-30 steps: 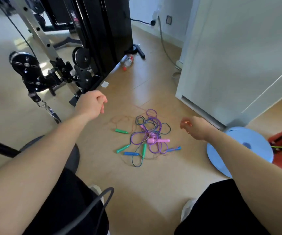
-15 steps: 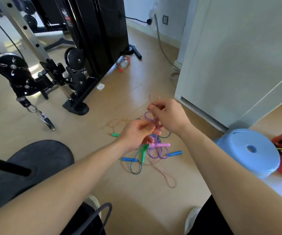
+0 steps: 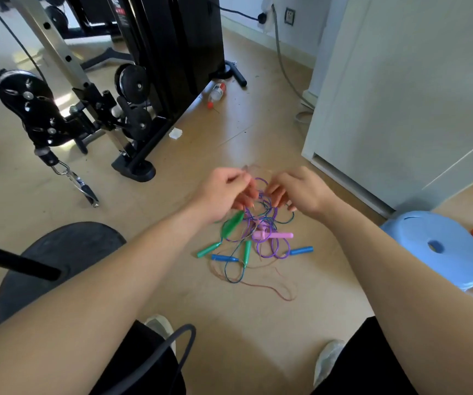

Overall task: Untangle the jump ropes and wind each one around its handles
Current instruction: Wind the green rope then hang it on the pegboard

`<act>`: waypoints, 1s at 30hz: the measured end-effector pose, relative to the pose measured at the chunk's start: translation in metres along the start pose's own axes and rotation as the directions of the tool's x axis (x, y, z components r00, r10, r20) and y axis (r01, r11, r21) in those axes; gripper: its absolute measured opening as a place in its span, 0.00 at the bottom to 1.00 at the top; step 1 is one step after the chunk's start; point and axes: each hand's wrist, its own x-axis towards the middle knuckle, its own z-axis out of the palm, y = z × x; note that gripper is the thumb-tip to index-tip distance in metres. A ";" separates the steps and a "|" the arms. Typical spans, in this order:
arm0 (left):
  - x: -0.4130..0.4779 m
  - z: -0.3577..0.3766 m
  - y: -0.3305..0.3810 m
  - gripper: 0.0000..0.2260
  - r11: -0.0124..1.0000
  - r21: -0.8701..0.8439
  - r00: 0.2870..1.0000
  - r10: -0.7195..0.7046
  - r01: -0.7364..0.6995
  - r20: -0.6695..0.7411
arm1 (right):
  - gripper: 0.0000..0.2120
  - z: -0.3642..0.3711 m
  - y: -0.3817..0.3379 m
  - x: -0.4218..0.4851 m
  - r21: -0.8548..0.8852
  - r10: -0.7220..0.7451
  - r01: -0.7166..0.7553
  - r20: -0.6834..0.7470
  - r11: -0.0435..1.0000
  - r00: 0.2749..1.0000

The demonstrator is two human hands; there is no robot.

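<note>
The left hand [image 3: 224, 195] and right hand [image 3: 300, 192] have parted above the jump ropes [image 3: 269, 246], each seemingly pinching a strand; a green handle [image 3: 232, 226] now dangles off the floor [image 3: 258, 323].

— How's my feed looking?
— Bright here. Daylight from upper left, glare on the floor [image 3: 24, 58], soft shadows.
— I see bowed edges, and the left hand [image 3: 224, 192] and right hand [image 3: 300, 192] smear slightly.
</note>
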 end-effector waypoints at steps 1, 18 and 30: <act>0.002 -0.005 0.005 0.12 0.999 -0.041 1.000 0.007 -0.008 -0.029 | 0.12 0.004 0.003 -0.004 0.069 0.002 -0.011 0.134 0.998 0.991; 0.016 -0.079 -0.019 0.09 0.880 0.459 0.968 -0.007 0.126 -0.252 | 0.09 0.021 0.079 -0.011 -0.564 0.235 -0.089 0.191 0.821 0.953; -0.004 0.022 -0.033 0.08 0.985 0.170 0.979 -0.023 -0.012 0.201 | 0.08 0.009 -0.005 -0.013 0.074 -0.075 0.077 -0.030 0.994 0.997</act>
